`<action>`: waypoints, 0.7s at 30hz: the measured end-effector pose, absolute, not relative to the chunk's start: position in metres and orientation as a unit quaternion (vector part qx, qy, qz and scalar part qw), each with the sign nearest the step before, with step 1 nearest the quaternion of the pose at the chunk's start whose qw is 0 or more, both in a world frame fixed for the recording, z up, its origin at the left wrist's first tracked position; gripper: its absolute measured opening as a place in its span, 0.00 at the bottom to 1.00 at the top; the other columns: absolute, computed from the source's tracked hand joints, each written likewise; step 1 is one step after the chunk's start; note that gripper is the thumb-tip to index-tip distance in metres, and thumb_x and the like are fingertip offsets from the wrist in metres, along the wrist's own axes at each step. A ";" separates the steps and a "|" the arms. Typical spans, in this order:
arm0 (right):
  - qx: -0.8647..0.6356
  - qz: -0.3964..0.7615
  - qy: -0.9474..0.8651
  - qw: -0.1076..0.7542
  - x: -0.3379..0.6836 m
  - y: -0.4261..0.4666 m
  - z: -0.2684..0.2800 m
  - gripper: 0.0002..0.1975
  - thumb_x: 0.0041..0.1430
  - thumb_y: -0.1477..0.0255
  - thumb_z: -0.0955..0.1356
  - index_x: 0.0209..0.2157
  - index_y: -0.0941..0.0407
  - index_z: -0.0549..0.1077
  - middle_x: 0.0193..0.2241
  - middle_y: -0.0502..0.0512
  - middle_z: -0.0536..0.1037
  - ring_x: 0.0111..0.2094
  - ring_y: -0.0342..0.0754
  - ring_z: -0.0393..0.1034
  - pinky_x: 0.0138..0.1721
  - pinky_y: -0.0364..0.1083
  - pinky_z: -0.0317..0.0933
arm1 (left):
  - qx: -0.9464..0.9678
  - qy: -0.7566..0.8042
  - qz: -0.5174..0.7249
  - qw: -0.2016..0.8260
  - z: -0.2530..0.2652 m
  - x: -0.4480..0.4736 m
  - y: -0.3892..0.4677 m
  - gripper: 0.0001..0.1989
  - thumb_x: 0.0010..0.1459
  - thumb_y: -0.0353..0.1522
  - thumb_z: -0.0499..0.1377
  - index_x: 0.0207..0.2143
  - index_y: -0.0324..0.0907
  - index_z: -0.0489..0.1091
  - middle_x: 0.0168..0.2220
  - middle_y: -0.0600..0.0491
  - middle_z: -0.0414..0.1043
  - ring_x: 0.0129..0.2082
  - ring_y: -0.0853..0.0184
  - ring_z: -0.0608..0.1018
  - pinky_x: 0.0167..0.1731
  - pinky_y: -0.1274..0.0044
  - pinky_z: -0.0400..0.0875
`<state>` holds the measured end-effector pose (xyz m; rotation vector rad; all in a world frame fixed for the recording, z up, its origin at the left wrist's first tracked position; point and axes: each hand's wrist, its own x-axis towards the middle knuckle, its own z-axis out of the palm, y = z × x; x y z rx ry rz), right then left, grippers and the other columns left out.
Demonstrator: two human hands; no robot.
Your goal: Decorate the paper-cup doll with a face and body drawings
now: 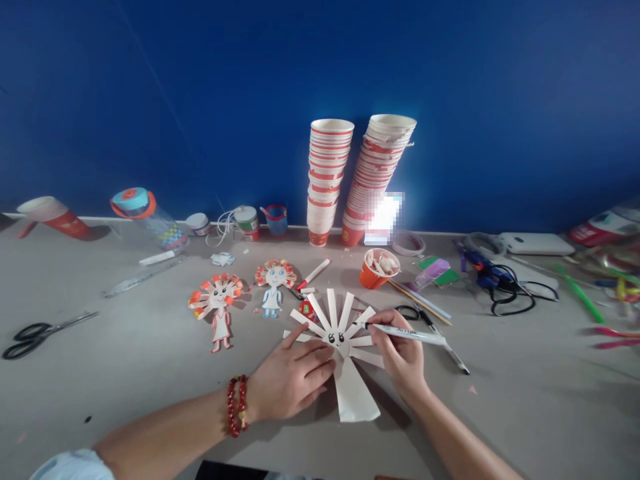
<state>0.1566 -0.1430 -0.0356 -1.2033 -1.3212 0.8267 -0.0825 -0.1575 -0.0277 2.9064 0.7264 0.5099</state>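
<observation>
Forearms (165,420) converge; hands (295,377) (403,357): left spread on paper (355,393), right pinching marker (420,335).

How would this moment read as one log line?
left hand: on white paper cutout | right hand: holding white marker | cutout: eyes drawn, strips fanned | nearby: orange cup

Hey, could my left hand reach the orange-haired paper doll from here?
Likely yes: the orange-haired paper doll lies to the left of your left hand, and nothing appears to stand between them. That hand would first have to leave the white paper cutout it rests on.
</observation>
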 end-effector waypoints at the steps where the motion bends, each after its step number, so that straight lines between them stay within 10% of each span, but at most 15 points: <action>1: -0.508 0.344 -0.561 0.556 0.158 -0.144 -0.035 0.05 0.61 0.69 0.66 0.32 0.55 0.71 0.22 0.48 0.67 0.22 0.42 0.57 0.22 0.41 0.53 | 0.955 0.238 0.168 0.051 -0.028 -0.082 -0.158 0.17 0.68 0.37 0.51 0.56 0.40 0.66 0.56 0.49 0.71 0.58 0.63 0.69 0.69 0.61 0.34; 21: -0.489 0.348 -0.579 0.552 0.155 -0.148 -0.033 0.03 0.62 0.70 0.66 0.33 0.54 0.68 0.26 0.48 0.69 0.23 0.42 0.60 0.23 0.40 0.55 | 0.955 0.235 0.170 0.061 -0.029 -0.081 -0.157 0.17 0.68 0.35 0.52 0.56 0.39 0.66 0.54 0.49 0.73 0.57 0.64 0.70 0.68 0.65 0.42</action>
